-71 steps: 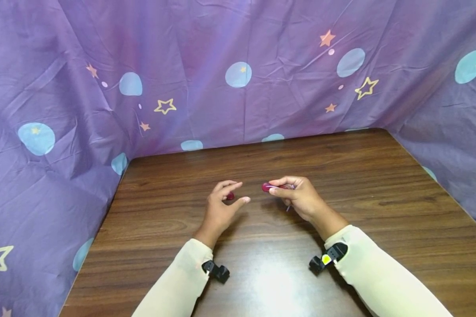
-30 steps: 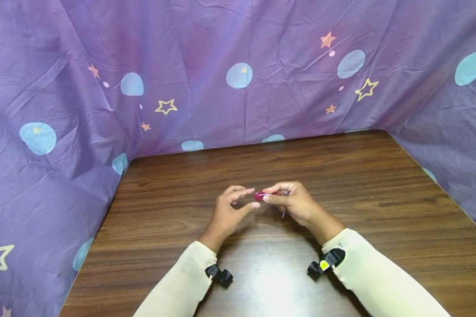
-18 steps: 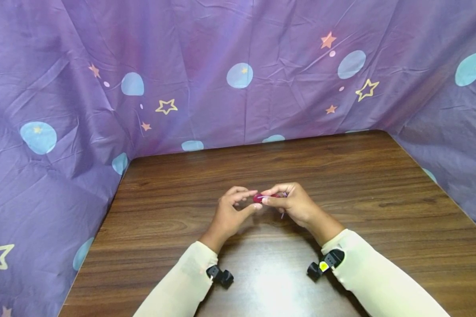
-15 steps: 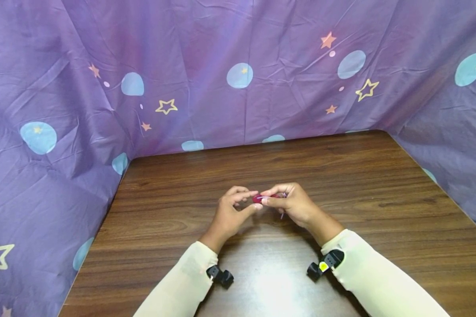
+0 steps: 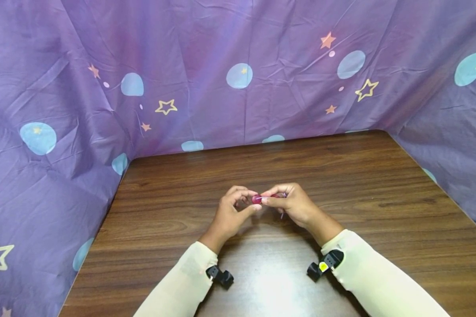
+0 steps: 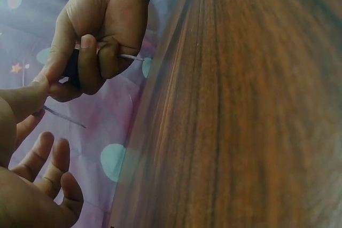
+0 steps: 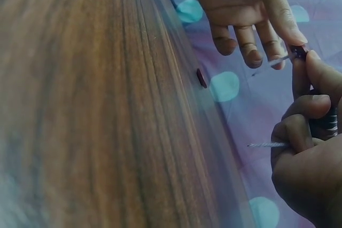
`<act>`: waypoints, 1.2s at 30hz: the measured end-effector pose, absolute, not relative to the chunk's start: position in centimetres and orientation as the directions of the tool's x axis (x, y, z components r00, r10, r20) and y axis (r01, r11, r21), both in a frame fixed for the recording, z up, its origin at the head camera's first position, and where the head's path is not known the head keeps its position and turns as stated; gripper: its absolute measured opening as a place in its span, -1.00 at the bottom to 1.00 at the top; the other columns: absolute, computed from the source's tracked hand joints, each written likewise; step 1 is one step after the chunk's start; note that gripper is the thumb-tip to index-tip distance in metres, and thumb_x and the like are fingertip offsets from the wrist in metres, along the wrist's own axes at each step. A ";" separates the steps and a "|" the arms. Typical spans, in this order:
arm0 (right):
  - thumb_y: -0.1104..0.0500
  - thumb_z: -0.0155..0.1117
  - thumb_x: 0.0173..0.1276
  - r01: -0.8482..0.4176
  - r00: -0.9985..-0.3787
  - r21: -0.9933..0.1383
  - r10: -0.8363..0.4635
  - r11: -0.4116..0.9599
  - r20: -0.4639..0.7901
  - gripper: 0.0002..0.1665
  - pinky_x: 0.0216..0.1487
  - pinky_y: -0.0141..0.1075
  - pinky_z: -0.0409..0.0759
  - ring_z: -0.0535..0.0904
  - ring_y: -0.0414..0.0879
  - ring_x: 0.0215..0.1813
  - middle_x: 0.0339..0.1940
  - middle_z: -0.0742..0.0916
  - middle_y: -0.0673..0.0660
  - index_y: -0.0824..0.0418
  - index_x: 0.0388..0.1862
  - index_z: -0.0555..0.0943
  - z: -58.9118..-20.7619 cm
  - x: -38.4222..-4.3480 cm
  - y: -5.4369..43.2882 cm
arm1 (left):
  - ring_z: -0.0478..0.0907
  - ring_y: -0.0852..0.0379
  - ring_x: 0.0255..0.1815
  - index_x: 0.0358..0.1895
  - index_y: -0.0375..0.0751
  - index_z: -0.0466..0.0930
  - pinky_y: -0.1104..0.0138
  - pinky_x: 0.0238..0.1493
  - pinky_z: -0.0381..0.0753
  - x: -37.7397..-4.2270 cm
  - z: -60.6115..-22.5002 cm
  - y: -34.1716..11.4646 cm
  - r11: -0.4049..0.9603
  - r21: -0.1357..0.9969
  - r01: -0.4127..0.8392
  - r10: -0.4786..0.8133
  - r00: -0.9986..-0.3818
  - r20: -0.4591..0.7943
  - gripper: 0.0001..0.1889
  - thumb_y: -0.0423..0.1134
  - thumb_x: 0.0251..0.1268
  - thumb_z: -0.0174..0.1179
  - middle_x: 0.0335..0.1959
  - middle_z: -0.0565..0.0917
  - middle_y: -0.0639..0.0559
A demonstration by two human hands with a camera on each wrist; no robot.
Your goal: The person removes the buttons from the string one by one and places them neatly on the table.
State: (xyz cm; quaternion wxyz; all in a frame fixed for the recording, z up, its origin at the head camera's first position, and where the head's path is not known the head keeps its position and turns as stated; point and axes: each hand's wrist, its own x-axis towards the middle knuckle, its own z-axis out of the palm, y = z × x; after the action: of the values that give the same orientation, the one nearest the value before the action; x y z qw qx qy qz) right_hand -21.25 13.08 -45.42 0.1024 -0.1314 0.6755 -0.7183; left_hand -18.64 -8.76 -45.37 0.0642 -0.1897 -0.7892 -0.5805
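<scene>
A small magenta button-like disc (image 5: 257, 199) is held up between both hands, over the middle of the table. My right hand (image 5: 295, 202) pinches it between thumb and forefinger. My left hand (image 5: 232, 213) has thumb and index fingertips at its near edge, pinching it from the other side, while the other left fingers (image 6: 53, 169) spread loosely. A thin pale purple cord (image 7: 270, 67) sticks out at the disc. Another cord end (image 7: 264, 144) emerges from the curled right fingers, which also hold a dark ridged piece (image 7: 323, 124), mostly hidden in the palm.
One more dark red disc (image 7: 201, 77) lies on the brown wooden table (image 5: 341, 176), hidden behind the left hand in the head view. Purple star-patterned cloth (image 5: 206, 53) hangs at the back and sides. A black camera (image 5: 221, 276) is strapped to each wrist.
My left hand has come rightward and the right hand slightly left and down, so they meet at the disc. Left thumb and index have closed on its edge. In the last half second little moves.
</scene>
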 end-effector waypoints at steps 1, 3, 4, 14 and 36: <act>0.45 0.44 0.37 -0.033 -0.945 -0.997 -0.324 -0.066 0.053 -0.50 -0.56 -0.47 0.37 0.39 -0.29 -0.62 -0.46 0.85 -0.18 -0.22 -0.38 0.86 -45.4 -21.3 13.1 | 0.66 -0.14 -0.04 0.08 -0.29 0.82 0.29 0.00 0.60 -18.6 -45.4 -8.7 0.249 0.894 0.373 0.224 -0.920 0.322 -0.67 -0.34 0.27 0.57 0.07 0.71 -0.23; 0.45 0.44 0.37 -0.039 -0.945 -0.997 -0.323 -0.065 0.058 -0.51 -0.55 -0.47 0.37 0.39 -0.29 -0.62 -0.47 0.84 -0.18 -0.22 -0.38 0.87 -45.4 -21.3 13.1 | 0.67 -0.16 -0.05 0.08 -0.29 0.81 0.31 -0.02 0.59 -18.6 -45.4 -8.8 0.244 0.897 0.370 0.222 -0.921 0.319 -0.67 -0.35 0.27 0.57 0.07 0.70 -0.24; 0.45 0.45 0.37 -0.041 -0.945 -0.997 -0.323 -0.065 0.060 -0.52 -0.55 -0.47 0.37 0.39 -0.30 -0.61 -0.47 0.84 -0.18 -0.21 -0.37 0.87 -45.4 -21.3 13.2 | 0.67 -0.17 -0.06 0.08 -0.29 0.81 0.33 -0.03 0.59 -18.6 -45.3 -8.8 0.241 0.898 0.367 0.221 -0.922 0.318 -0.67 -0.35 0.27 0.57 0.07 0.70 -0.23; 0.41 0.47 0.36 -0.048 -0.948 -0.998 -0.312 -0.052 0.062 -0.60 -0.54 -0.46 0.39 0.41 -0.30 -0.60 -0.49 0.82 -0.17 -0.14 -0.36 0.86 -45.4 -21.3 13.2 | 0.68 -0.23 -0.09 0.07 -0.31 0.81 0.38 -0.08 0.58 -18.6 -45.4 -8.8 0.231 0.898 0.376 0.214 -0.919 0.330 -0.68 -0.38 0.26 0.57 0.06 0.68 -0.25; 0.32 0.52 0.39 -0.068 -0.964 -0.995 -0.260 0.068 0.048 -0.74 -0.57 -0.42 0.36 0.40 -0.26 -0.62 -0.68 0.59 -0.12 0.53 -0.09 0.76 -45.5 -21.8 13.6 | 0.66 -0.21 -0.05 0.05 -0.21 0.84 0.22 -0.07 0.57 -19.2 -45.6 -9.4 0.267 0.890 0.370 0.156 -0.928 0.339 -0.69 -0.29 0.26 0.60 0.06 0.72 -0.21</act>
State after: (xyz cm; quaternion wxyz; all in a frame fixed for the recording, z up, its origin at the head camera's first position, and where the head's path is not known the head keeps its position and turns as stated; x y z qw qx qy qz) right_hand -21.80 13.56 -45.55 0.0712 -0.1128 0.7272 -0.6734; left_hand -19.23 -9.40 -45.65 0.0922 -0.1663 -0.7907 -0.5819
